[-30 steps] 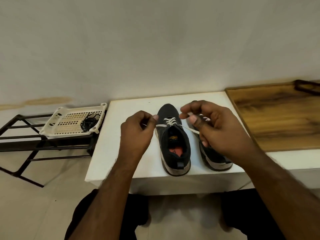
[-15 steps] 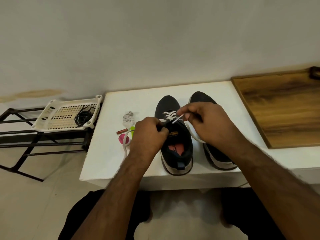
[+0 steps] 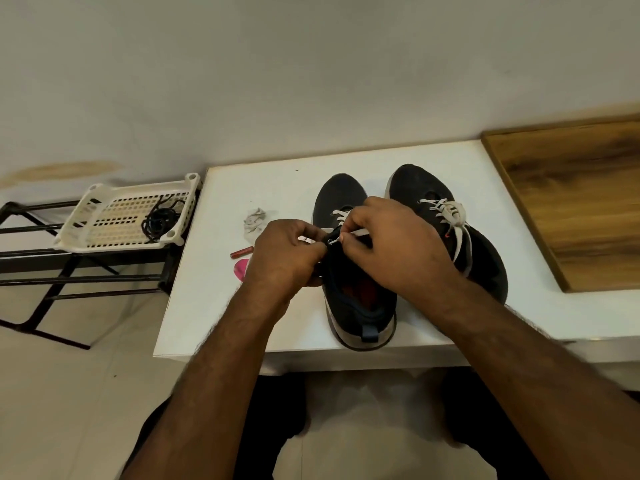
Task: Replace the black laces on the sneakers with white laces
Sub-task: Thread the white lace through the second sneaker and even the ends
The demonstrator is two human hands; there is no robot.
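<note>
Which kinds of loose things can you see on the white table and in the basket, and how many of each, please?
Sneakers: 2
Crumpled wrapper: 1
Small red stick: 1
Pink piece: 1
Black lace bundle, in the basket: 1
Total: 6

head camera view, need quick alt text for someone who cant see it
Two hands thread a white lace through the upper eyelets of the left sneaker on a white table: the left hand grips the shoe's edge, the right hand pinches the lace tip. The right sneaker already has white laces; black laces lie in a white basket.
</note>
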